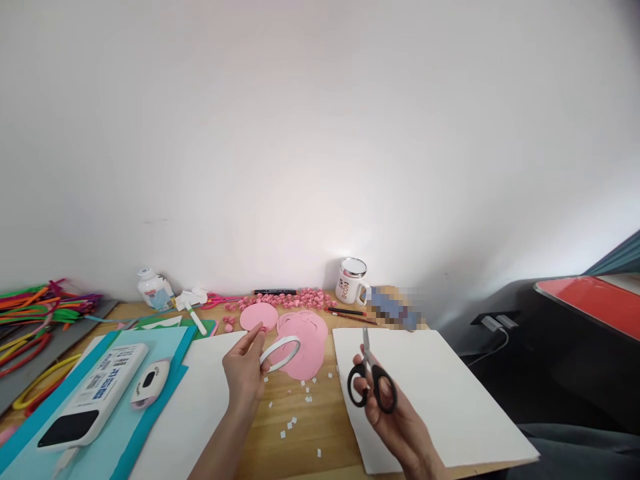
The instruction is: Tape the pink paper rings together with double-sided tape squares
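Note:
My left hand (245, 367) is closed around a roll of white tape (290, 362), held above the table. A small pink bit shows at its fingertips, too small to make out. Just beyond lie a round pink paper disc (259, 317) and a pile of overlapping pink paper circles (306, 350). My right hand (395, 427) grips scissors (371, 380) with black handles, fingers in the loops and the blades pointing up and away. Small white squares (293, 421) are scattered on the wood between my hands.
White sheets lie left (187, 393) and right (425, 393). At the back stand a mug (349, 283), small pink pieces (310, 298), pencils (346, 311) and a white bottle (156, 290). A power bank (95, 393) rests on blue folders (165, 400); colourful pipe cleaners (45, 313) lie far left.

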The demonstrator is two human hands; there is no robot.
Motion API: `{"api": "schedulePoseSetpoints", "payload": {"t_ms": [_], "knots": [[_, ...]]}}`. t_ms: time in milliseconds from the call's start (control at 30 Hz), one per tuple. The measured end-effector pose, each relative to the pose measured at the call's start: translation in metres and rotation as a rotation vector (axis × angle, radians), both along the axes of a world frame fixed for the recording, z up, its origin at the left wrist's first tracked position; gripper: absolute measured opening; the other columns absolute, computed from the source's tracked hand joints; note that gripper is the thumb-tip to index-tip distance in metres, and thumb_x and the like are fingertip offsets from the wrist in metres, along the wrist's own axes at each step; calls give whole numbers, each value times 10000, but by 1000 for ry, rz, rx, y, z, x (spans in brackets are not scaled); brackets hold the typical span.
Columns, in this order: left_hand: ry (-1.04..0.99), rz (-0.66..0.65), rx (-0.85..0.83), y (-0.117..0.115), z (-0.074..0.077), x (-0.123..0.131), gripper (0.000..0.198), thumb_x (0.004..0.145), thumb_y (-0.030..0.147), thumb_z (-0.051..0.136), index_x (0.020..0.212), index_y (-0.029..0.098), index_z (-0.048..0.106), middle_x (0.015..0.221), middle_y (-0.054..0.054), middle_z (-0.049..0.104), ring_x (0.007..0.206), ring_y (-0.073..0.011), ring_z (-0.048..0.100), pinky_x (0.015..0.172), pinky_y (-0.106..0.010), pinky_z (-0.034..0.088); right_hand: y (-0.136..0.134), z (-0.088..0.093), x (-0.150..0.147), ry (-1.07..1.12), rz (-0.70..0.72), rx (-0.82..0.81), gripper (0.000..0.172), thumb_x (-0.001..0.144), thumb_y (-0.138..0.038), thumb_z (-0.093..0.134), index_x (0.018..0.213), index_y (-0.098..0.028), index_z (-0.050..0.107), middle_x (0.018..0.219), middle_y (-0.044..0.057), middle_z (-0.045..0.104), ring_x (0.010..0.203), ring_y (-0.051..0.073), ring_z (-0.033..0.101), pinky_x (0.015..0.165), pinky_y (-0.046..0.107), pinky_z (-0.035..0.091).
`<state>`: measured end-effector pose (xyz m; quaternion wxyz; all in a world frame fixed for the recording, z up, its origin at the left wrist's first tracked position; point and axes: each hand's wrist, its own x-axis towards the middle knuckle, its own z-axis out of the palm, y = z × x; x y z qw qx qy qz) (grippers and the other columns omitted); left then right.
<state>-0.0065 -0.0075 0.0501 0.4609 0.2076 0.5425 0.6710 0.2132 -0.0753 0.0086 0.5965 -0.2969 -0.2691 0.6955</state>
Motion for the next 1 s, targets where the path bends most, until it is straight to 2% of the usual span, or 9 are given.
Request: {"api": "schedulePoseSetpoints", "payload": {"t_ms": [67, 133, 200, 267, 367, 533, 767, 1000], "knots": [[53, -1, 1, -1, 2, 3, 514, 493, 308, 739, 959, 102, 667, 404, 80, 418, 313, -23, 286, 268, -157, 254, -1, 7, -14, -41, 109, 65, 595, 616, -503, 667, 1147, -304, 490, 1091, 47, 492, 821, 154, 521, 643, 273, 495], [143, -10, -5, -4, 3, 6, 533, 529, 351, 717, 1002, 114, 650, 382, 91, 387, 296, -30, 289, 263, -162, 266, 1, 22, -25, -239, 191, 232, 670, 576, -545, 672, 1152, -259, 483, 1070, 72, 489, 856, 193, 507, 711, 342, 471], [246, -9, -4, -7, 3, 8, 534, 571, 386, 686, 1039, 135, 634, 364, 94, 376, 282, -42, 309, 265, -169, 282, 5, 37, -35, -591, 192, 376, 549, 611, -464, 685, 1085, -237, 526, 967, 60, 528, 805, 173, 496, 764, 346, 433], [337, 8, -3, -10, 2, 10, 509, 607, 398, 656, 1054, 157, 627, 363, 88, 395, 278, -53, 332, 268, -176, 296, 10, 46, -44, -917, 79, 408, 422, 641, -378, 683, 1014, -230, 552, 921, 45, 537, 777, 161, 480, 760, 325, 416], [424, 52, -10, -13, 2, 12, 442, 643, 390, 627, 1032, 181, 639, 410, 63, 471, 285, -60, 353, 267, -184, 304, 16, 46, -57, -1158, 38, 390, 281, 643, -309, 678, 886, -208, 579, 856, 32, 540, 723, 154, 488, 704, 292, 418], [436, 85, 28, -13, 2, 11, 359, 645, 358, 633, 966, 199, 665, 549, 6, 595, 336, -73, 422, 270, -180, 313, 21, 39, -69, -1281, 90, 339, 241, 612, -258, 696, 822, -213, 589, 822, 17, 563, 696, 157, 515, 658, 273, 418], [472, 78, 34, -12, -1, 12, 330, 657, 366, 621, 931, 189, 671, 735, -38, 644, 446, -106, 542, 266, -160, 358, 26, 43, -73, -1324, 91, 336, 198, 634, -291, 675, 795, -205, 596, 796, 18, 574, 648, 143, 516, 622, 255, 407], [469, 61, 23, -12, -3, 10, 352, 662, 372, 615, 967, 201, 660, 851, -38, 637, 395, -64, 482, 265, -171, 386, 29, 35, -72, -1297, 66, 415, 215, 633, -367, 672, 689, -176, 591, 625, -23, 503, 533, 102, 431, 519, 206, 350]]}}
